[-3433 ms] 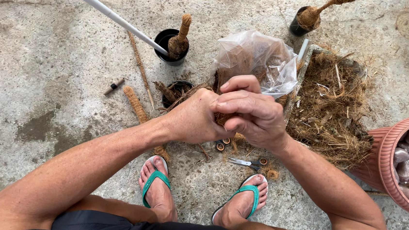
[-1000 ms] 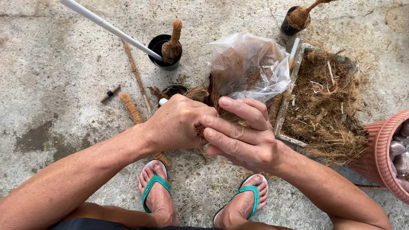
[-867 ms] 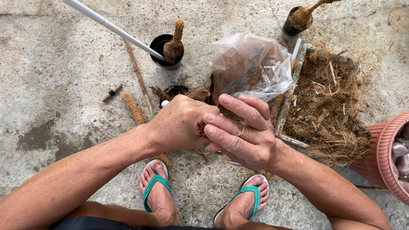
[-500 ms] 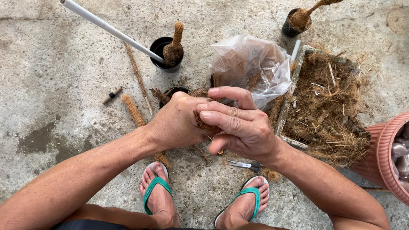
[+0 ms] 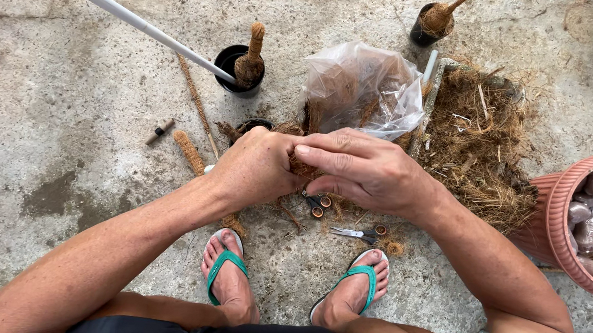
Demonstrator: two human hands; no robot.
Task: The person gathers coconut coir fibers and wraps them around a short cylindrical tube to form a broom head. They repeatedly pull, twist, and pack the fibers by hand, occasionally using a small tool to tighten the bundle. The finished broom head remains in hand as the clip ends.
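The left hand (image 5: 257, 167) and the right hand (image 5: 367, 170) meet over the concrete floor (image 5: 69, 99), both closed together on a small clump of brown fibre (image 5: 301, 167) that shows only as a tuft between the left thumb and the right fingers; most of it is hidden inside the hands. The right fingers lie straight across the top of the clump and touch the left thumb. Just below the grip, on the floor, lie small scissors (image 5: 355, 232) with dark round handles, and a second pair of handle rings (image 5: 319, 205) sits closer, right under the hands. Further below are two feet in green sandals (image 5: 221, 270). Just above the grip stands a small black pot (image 5: 252, 123), partly hidden by the left hand, and above that a clear plastic bag (image 5: 363, 87) with brown fibre inside. To the right of the bag and the grip spreads a loose heap of dry fibre (image 5: 478, 145). Well above and to the left stands another black pot (image 5: 237, 70) holding a fibre-wrapped pole, with a white pipe (image 5: 152, 30) resting its end against it. A third pot with a wrapped pole (image 5: 431, 22) stands at the top. Left of the grip lie a thin wrapped stick (image 5: 194, 98) and a shorter thick one (image 5: 188, 151). Far right sits a pink basket (image 5: 559, 229) of filled bags.
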